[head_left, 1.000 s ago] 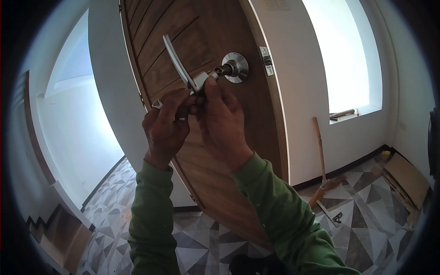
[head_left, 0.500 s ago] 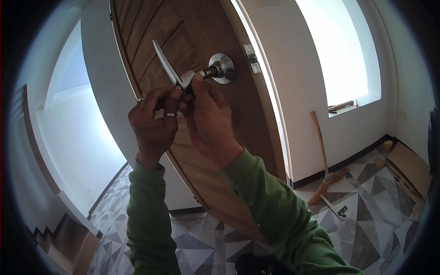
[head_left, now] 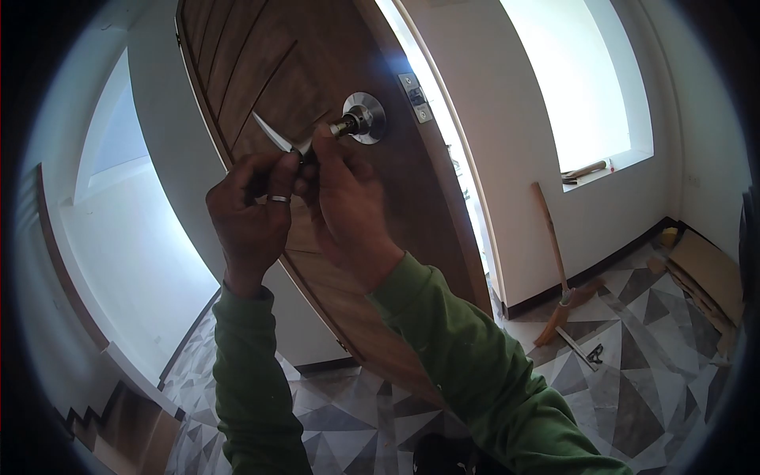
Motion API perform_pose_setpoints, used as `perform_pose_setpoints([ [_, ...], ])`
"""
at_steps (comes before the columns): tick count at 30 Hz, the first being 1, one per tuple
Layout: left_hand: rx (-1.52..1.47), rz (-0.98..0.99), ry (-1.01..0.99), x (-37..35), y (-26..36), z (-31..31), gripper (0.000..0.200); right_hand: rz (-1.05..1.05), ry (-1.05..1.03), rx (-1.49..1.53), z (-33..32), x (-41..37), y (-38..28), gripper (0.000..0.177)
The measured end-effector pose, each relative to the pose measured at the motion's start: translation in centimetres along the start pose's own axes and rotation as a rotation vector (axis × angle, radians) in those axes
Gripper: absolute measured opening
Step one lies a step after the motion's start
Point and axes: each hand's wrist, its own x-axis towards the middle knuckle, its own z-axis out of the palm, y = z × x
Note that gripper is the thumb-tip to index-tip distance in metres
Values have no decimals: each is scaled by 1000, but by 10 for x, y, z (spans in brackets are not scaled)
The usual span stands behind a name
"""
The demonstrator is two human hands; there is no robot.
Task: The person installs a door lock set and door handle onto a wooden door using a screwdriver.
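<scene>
A silver lever handle (head_left: 273, 132) is held between both hands in front of a brown wooden door (head_left: 412, 198). My left hand (head_left: 252, 210) is closed, with thumb and fingers pinched at the handle's near side. My right hand (head_left: 348, 206) is closed around the handle's hub end, thumb on top. Just beyond the thumb, a metal spindle (head_left: 343, 126) sticks out of the round silver rose (head_left: 366, 118) on the door. The latch plate (head_left: 416, 97) shows on the door's edge. My fingers hide most of the hub.
A broom (head_left: 552, 245) leans on the right wall, its bristles on the tiled floor. Beside it lies a combination square (head_left: 579, 348). Flattened cardboard (head_left: 704, 277) rests at the far right. A hammer (head_left: 586, 170) lies on the window sill.
The door, the rose and both hands have shifted left in the view. The handle has tilted lower, and its hub is now more hidden by my right hand.
</scene>
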Motion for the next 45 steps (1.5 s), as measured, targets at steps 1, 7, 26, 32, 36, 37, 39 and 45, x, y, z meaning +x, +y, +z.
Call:
perform_pose_setpoints([
  [1,0,-11,-6,1,0,1,12,-2,1,0,0,1,-1,27],
  [7,-61,-34,-30,4,-2,2,14,1,-9,17,3,5,-1,27],
  [26,-114,-69,-94,13,7,5,17,-210,-108,13,-6,4,14,31],
  [32,-170,-138,-92,11,9,9,14,-161,-104,-9,-5,0,7,31],
  [36,-136,-41,-98,14,2,6,13,-70,-151,52,-3,3,3,31],
  [37,-60,37,-106,14,0,5,13,-70,-151,51,-2,2,2,31],
  [39,-75,0,-104,13,-1,6,13,-1,-110,95,-2,0,-1,29],
  [45,13,4,-58,14,-3,9,15,78,-114,191,-5,4,1,20],
])
